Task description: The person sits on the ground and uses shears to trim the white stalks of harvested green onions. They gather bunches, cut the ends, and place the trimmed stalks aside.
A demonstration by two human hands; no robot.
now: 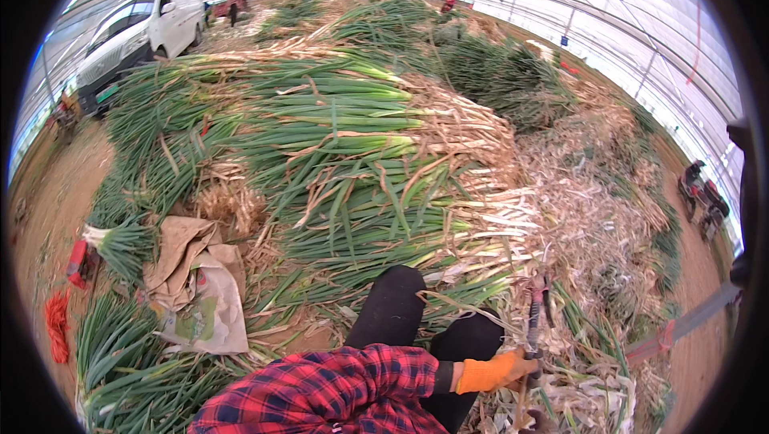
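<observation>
My left hand point(494, 371), in an orange glove and plaid sleeve, is at the lower right beyond my knees. Its fingers are curled around what looks like a brownish scallion stalk point(521, 401), touching a dark wrapped rod point(533, 320) that stands upright with pink ties near its top. At the bottom edge, a dark blurred shape point(541, 421) may be my right hand; its fingers and hold cannot be made out. A large heap of scallions point(342, 133) lies ahead, green leaves to the left, pale stems and roots to the right. Loose dry skins point(577, 205) spread beside it.
To the left lie brown and white sacks point(210, 302), a tied scallion bundle point(123, 244), red twine point(57, 326) and more scallions point(120, 368). A grey strap point(691, 326) crosses at right. A white van point(144, 25), three-wheelers and distant people stand farther off.
</observation>
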